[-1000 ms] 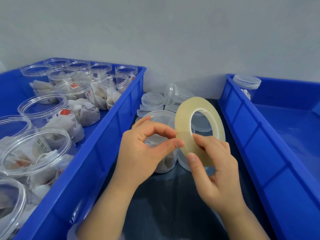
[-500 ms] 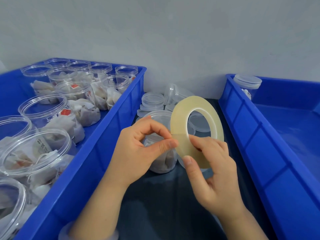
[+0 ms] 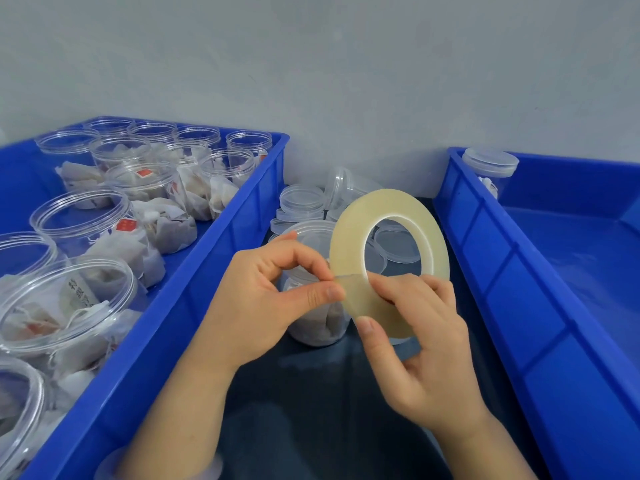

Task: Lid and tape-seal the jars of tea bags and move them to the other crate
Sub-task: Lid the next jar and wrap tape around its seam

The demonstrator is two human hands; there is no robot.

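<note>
My right hand (image 3: 420, 344) grips a thin roll of clear yellowish tape (image 3: 349, 233) by its lower rim, held upright between the two crates. My left hand (image 3: 263, 299) pinches the tape's loose end at the roll's left edge, thumb against forefinger. Behind both hands a lidded jar of tea bags (image 3: 313, 317) stands on the dark table, partly hidden. The left blue crate (image 3: 194, 285) holds several open jars of tea bags (image 3: 86, 223). One lidded jar (image 3: 490, 168) stands in the far corner of the right blue crate (image 3: 491, 271).
Several loose clear lids (image 3: 301, 202) lie on the dark table (image 3: 311, 410) between the crates, against the grey wall. Another clear lid (image 3: 394, 245) shows through the tape roll's hole. Both crates' walls flank the narrow gap where my hands work.
The tape roll and both hands have drifted slightly left and down. My left thumb and forefinger have closed on the tape's end at the roll's edge.
</note>
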